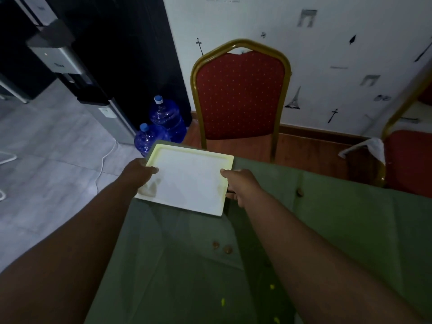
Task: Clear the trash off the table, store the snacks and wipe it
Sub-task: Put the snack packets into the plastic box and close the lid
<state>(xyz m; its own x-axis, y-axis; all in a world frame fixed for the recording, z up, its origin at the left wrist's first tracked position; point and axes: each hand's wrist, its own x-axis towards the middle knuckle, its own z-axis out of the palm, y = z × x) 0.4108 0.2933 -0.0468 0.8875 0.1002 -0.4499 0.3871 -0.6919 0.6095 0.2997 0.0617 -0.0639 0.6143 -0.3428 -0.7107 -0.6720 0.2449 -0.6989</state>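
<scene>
Two hands gripped the white tray (187, 181) by its short sides: your left hand (138, 174) at 9 o'clock, right hand (240, 185) at 3. Its long axis ran between them, over the table's (327, 218) 11 o'clock corner.

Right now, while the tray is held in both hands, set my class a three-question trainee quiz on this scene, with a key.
1. True or false: the tray carries snacks.
2. How many blue water bottles stand on the floor beside the table? A one, B two, C three.
3. Fill in: the left hand and the right hand grip the tray by its opposite ____.
Key: 1 false, it is bare; 2 B; 3 edges.
</scene>
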